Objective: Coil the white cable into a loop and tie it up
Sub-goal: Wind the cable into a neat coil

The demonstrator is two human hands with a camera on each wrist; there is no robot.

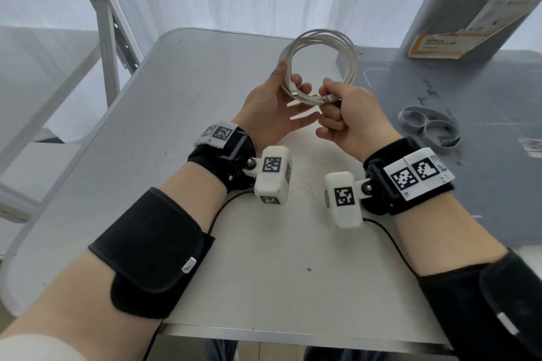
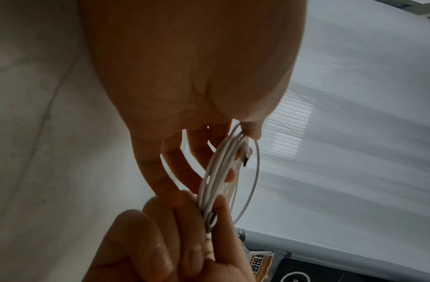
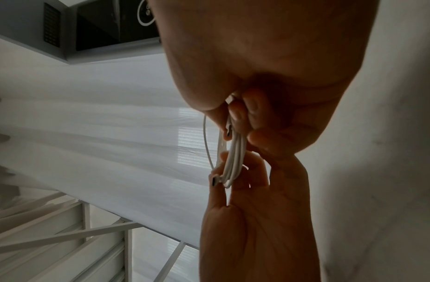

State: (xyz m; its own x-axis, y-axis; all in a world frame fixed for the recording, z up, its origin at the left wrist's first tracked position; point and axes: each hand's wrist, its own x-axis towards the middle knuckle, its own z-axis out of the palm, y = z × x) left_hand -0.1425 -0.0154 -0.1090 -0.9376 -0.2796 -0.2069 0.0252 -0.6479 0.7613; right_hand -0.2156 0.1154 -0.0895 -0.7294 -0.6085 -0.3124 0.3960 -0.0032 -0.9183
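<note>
The white cable (image 1: 352, 67) is wound into a round coil of several turns and held upright above the table (image 1: 190, 102). My left hand (image 1: 289, 74) holds the coil's left side between thumb and fingers, one connector lying by its fingertips. My right hand (image 1: 330, 94) has its fingers curled and pinches the coil's lower strands, with the other connector at the pinch. From the left wrist, the cable (image 2: 216, 181) runs edge-on from my left hand (image 2: 240, 147) down to my right hand (image 2: 209, 209). From the right wrist, my right hand (image 3: 231, 111) pinches the cable (image 3: 235, 152) above my left hand (image 3: 223, 178).
A grey strap (image 1: 428, 129) lies looped on the dark mat (image 1: 484, 91) to the right of my right hand. A tall printed box (image 1: 469, 9) stands at the back right. A metal folding frame (image 1: 108, 26) leans beyond the table's left edge.
</note>
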